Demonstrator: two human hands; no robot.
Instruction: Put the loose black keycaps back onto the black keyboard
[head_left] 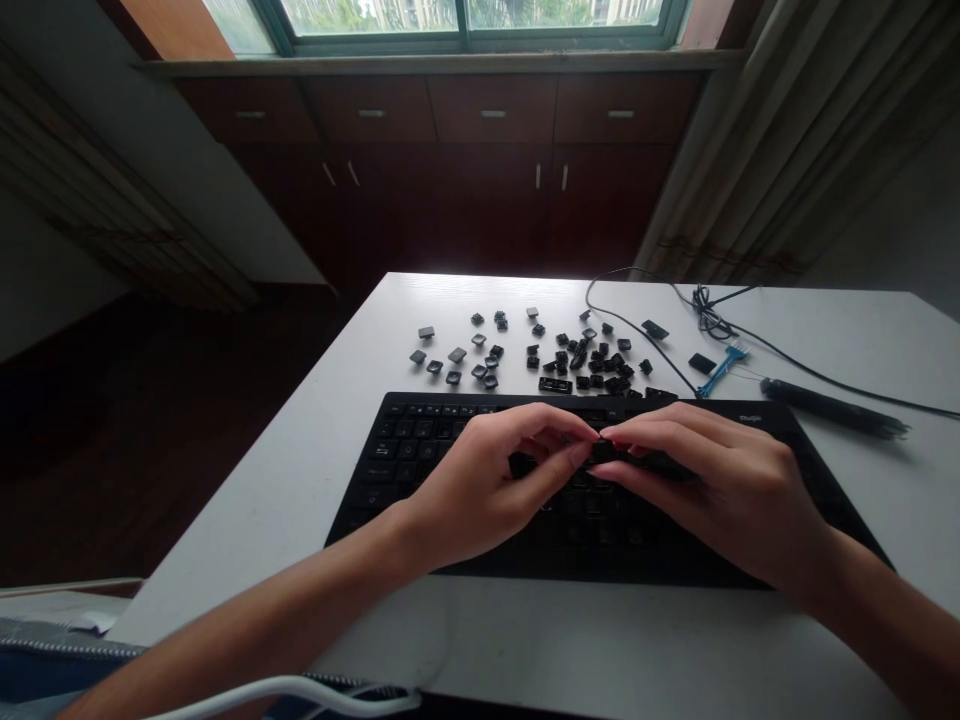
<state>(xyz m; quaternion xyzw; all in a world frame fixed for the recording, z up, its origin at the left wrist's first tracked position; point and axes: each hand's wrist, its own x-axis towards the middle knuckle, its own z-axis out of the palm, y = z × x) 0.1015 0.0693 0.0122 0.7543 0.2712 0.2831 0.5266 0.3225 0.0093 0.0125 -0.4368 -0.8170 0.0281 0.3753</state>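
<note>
A black keyboard [405, 450] lies on the white table [315, 480] in front of me. Both hands hover over its middle with fingertips meeting. My left hand [487, 485] has its fingers curled and pinched toward a long black keycap [600, 455]. From the other side, my right hand [705, 480] pinches that same keycap. Several loose black keycaps [570, 355] lie scattered on the table just beyond the keyboard.
A blue keycap puller [721, 368] and a black brush-like tool [832, 408] lie at the right, with a black cable [705, 320] looping behind them. Dark wooden cabinets [480, 170] stand under a window beyond the table. A white cord [300, 690] runs near my left forearm.
</note>
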